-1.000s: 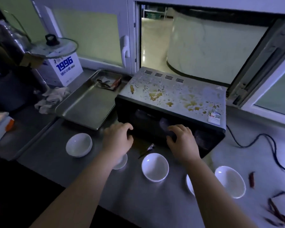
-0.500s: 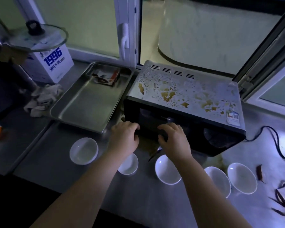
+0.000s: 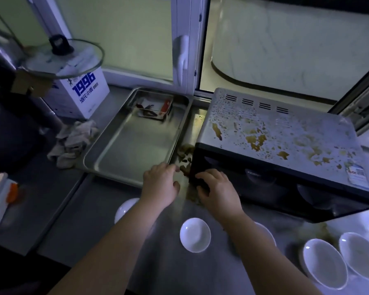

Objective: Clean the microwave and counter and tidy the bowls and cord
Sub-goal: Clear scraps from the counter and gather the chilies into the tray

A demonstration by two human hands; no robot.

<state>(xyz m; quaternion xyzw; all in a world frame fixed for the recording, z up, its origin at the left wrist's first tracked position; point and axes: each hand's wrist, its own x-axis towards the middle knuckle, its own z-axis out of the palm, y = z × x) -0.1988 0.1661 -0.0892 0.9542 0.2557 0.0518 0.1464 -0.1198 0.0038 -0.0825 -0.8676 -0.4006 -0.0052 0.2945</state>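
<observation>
- Progress check from my remote seat: honestly, barely started. The microwave (image 3: 281,145) sits toward the back right of the desk (image 3: 168,271), skewed so its front left corner pokes out at me, and its top is covered in dried brown-orange splatter. Nothing wiped there yet, far as I can tell.
- Right hand (image 3: 218,191) is on that front left corner of the microwave, fingers (image 3: 202,177) curled around the dark edge. Looks like a grip on the body, not on any cloth.
- Left hand (image 3: 161,184) hovers just beside it, over the gap between the microwave and the steel tray (image 3: 134,143). Its fingers (image 3: 172,168) are loosely bent, tips near the brown crumbs and gunk (image 3: 185,158) lying on the desk there. Can't tell if it's pinching a piece or just reaching.
- More greasy smear on the desk under and in front of the microwave, so the desk cleaning is all still to do.
- Bowls: five white ones that I can count, scattered along the front edge, e.g. the middle bowl (image 3: 195,235) and the right pair (image 3: 326,262). Not stacked, not gathered.
- Cord: I only see a sliver of something at the far right edge, can't say it's the cord.
- A crumpled rag (image 3: 73,143) lies untouched at the tray's left side, well apart from both hands.
- My guess: we're at the "shift the microwave, pick up debris" stage, with pretty much everything left.
</observation>
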